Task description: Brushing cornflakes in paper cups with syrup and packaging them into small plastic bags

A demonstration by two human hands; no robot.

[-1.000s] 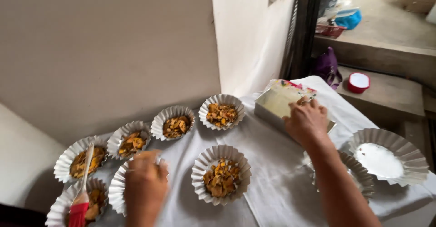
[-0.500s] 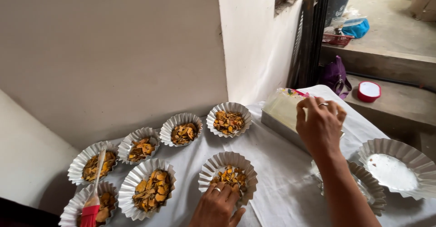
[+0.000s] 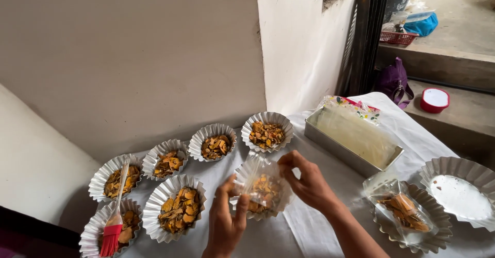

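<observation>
While both hands pinched it, the left hand (image 3: 225, 222) and right hand (image 3: 309, 183) stretched a clear plastic bag (image 3: 259, 178) above a filled fluted tin (image 3: 260, 196); behind sat more chip-filled tins (image 3: 212, 142); farther right, a metal tray (image 3: 353, 139).

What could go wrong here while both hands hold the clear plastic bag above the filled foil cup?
1. The clear bag, held by the left hand and right hand, hangs right above a filled foil cup; pulling it open could knock the orange pieces out.
2. The red brush lies across two cups at the table edge; a bump may tip it off.
3. The bagged pieces rest loosely on a cup and might slide.
</observation>
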